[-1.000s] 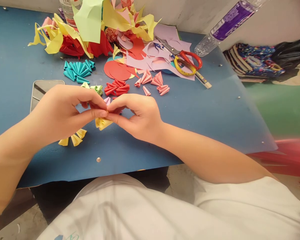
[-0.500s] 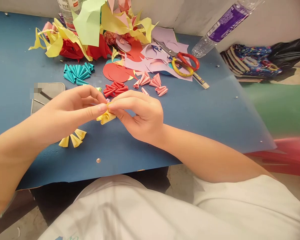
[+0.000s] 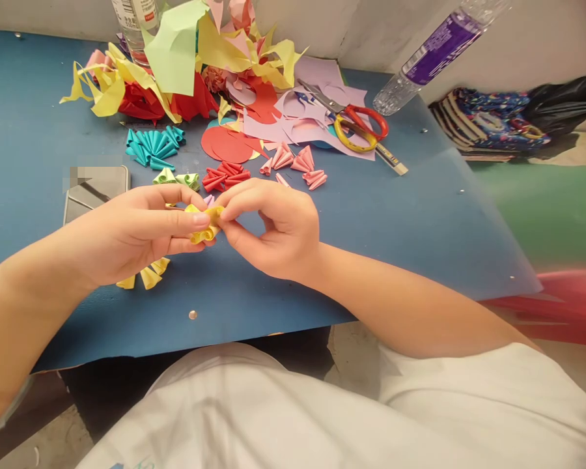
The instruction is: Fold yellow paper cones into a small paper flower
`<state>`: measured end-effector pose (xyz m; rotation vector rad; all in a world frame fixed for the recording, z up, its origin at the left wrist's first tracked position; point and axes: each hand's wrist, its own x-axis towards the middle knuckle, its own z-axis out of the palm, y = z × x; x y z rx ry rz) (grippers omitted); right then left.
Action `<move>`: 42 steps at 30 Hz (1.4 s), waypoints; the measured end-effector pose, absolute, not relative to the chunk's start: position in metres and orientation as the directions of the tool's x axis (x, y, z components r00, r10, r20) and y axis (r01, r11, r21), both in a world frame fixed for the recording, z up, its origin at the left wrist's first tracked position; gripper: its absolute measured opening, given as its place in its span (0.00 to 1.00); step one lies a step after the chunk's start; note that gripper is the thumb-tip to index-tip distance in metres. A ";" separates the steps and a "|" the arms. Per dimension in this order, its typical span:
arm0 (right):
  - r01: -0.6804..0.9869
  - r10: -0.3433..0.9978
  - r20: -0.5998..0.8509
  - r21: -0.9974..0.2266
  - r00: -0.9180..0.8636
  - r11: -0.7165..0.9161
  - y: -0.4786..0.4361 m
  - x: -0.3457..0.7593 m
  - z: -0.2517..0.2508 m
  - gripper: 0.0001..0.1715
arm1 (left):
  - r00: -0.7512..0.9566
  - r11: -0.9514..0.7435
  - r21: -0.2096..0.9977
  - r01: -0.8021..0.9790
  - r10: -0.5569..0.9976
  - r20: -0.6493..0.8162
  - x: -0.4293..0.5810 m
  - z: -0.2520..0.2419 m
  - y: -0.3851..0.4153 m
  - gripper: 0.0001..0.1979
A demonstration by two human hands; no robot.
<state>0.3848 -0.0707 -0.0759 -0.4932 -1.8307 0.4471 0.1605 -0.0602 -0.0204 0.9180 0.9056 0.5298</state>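
Observation:
Between my two hands is a piece of yellow paper (image 3: 206, 233) with rolled, cone-like folds. My left hand (image 3: 146, 225) is closed on it, thumb in front and fingers behind. The thumb and forefinger of my right hand (image 3: 273, 225) pinch its right edge. Several yellow paper cones (image 3: 149, 277) lie on the table below my left wrist, partly covered by it. Just beyond my fingers are green paper cones (image 3: 178, 179), red paper cones (image 3: 225, 176) and a bit of lilac paper (image 3: 209, 200). Teal paper cones (image 3: 153, 146) and pink paper cones (image 3: 300, 158) sit farther back.
Scissors (image 3: 359, 127) with red and yellow handles rest on lilac paper scraps (image 3: 307, 127), beside a cutter knife (image 3: 390, 158). Red paper circles (image 3: 229, 142) and a crumpled scrap heap (image 3: 176, 65) lie at the back. A phone (image 3: 97, 189) and two plastic bottles also stand or lie around.
My left fingers have shifted down and behind the yellow paper, wrapping it more. My right fingertips have moved slightly right along its edge. The green cones show more fully.

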 end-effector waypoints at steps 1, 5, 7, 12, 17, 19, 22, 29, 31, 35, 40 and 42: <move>0.095 0.554 0.784 -0.552 -0.280 0.829 -0.071 0.385 -0.076 0.05 | 0.535 0.526 0.850 -0.013 0.722 -0.439 0.160 -0.020 -0.060 0.12; 0.081 0.514 0.805 -0.515 -0.296 0.853 -0.069 0.384 -0.075 0.06 | 0.548 0.519 0.854 0.018 0.710 -0.443 0.160 -0.018 -0.061 0.12; 0.103 0.461 0.832 -0.453 -0.309 0.886 -0.067 0.385 -0.074 0.06 | 0.549 0.518 0.855 0.028 0.707 -0.447 0.160 -0.017 -0.061 0.12; 0.158 0.410 0.851 -0.379 -0.329 0.912 -0.067 0.386 -0.072 0.08 | 0.547 0.520 0.854 0.028 0.706 -0.449 0.160 -0.017 -0.060 0.11; 0.175 0.387 0.860 -0.347 -0.333 0.921 -0.069 0.385 -0.073 0.11 | 0.543 0.514 0.856 0.048 0.706 -0.454 0.159 -0.019 -0.060 0.10; 0.191 0.385 0.864 -0.339 -0.324 0.921 -0.069 0.385 -0.075 0.10 | 0.534 0.505 0.861 0.067 0.711 -0.458 0.159 -0.019 -0.060 0.11; 0.208 0.411 0.847 -0.359 -0.337 0.910 -0.066 0.386 -0.077 0.07 | 0.510 0.493 0.865 0.098 0.721 -0.469 0.159 -0.019 -0.060 0.11; 0.171 0.483 0.787 -0.453 -0.385 0.875 -0.064 0.390 -0.076 0.06 | 0.493 0.465 0.874 0.142 0.732 -0.470 0.159 -0.017 -0.059 0.12; 0.211 0.513 0.759 -0.469 -0.401 0.858 -0.067 0.390 -0.075 0.08 | 0.501 0.464 0.875 0.138 0.730 -0.465 0.157 -0.017 -0.059 0.11; 0.182 0.519 0.771 -0.488 -0.368 0.854 -0.072 0.386 -0.074 0.06 | 0.516 0.504 0.857 0.105 0.709 -0.481 0.157 -0.017 -0.059 0.12; 0.138 0.523 0.789 -0.507 -0.322 0.851 -0.073 0.381 -0.079 0.05 | 0.475 0.517 0.856 0.027 0.747 -0.466 0.156 -0.020 -0.060 0.18; 0.144 0.553 0.773 -0.537 -0.310 0.831 -0.072 0.381 -0.080 0.04 | 0.471 0.489 0.872 0.019 0.765 -0.439 0.155 -0.020 -0.059 0.18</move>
